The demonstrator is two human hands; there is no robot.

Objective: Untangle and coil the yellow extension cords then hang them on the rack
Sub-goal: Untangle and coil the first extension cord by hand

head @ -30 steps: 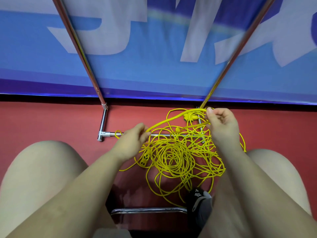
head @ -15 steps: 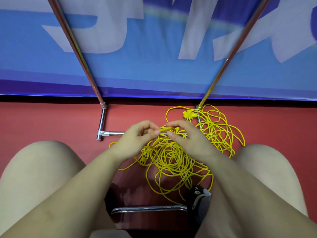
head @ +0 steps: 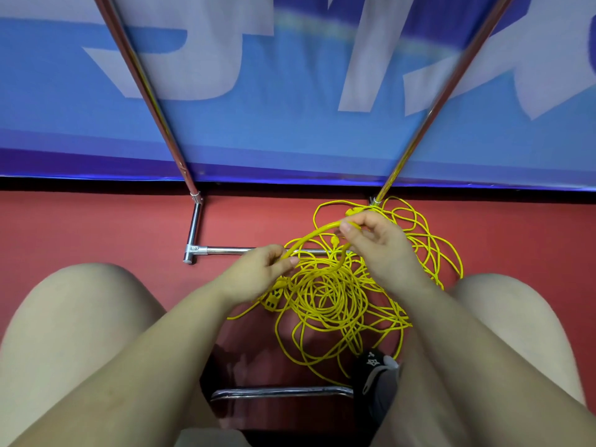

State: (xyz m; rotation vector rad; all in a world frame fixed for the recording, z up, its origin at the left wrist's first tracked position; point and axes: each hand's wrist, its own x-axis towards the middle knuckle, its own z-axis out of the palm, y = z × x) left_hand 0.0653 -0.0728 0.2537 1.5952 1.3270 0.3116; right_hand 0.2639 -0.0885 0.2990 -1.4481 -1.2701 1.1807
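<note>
Rack [head: 194,228] foot sits at the left on the red floor, its crossbar running right under the tangle. My left hand [head: 258,272] pinches one strand of cord [head: 325,295] between thumb and fingertips, the other fingers curled loosely. From there the strand arches up to my right hand [head: 377,243], which pinches it the same way; that hand hides a plug end behind it. The rest lies in a loose heap on the floor between my knees, touching the rack's right post. I judge the cord light, limp and springy, apt to snag on its own loops, so I would hold near a free end and feed slowly.
</note>
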